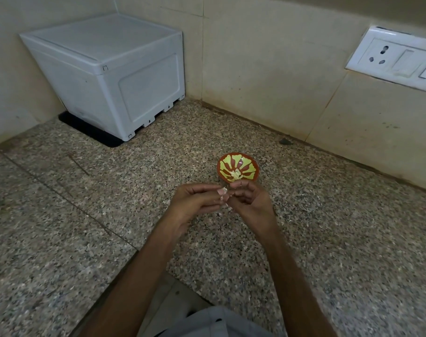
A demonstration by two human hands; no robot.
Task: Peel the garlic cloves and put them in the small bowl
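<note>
A small red bowl (238,167) with a yellow flower pattern stands on the speckled granite counter, with several peeled garlic cloves (235,175) lying in its middle. Just in front of the bowl, my left hand (195,203) and my right hand (249,200) meet above the counter. Between their fingertips they pinch a pale garlic clove (223,191) with loose papery skin hanging from it. Bits of skin (225,205) show under the fingers. Most of the clove is hidden by my fingers.
A white plastic box (109,74) on a black mat fills the back left corner. Tiled walls close the back and right; a white socket panel (396,58) sits on the right wall. The counter's front edge (134,251) runs under my forearms.
</note>
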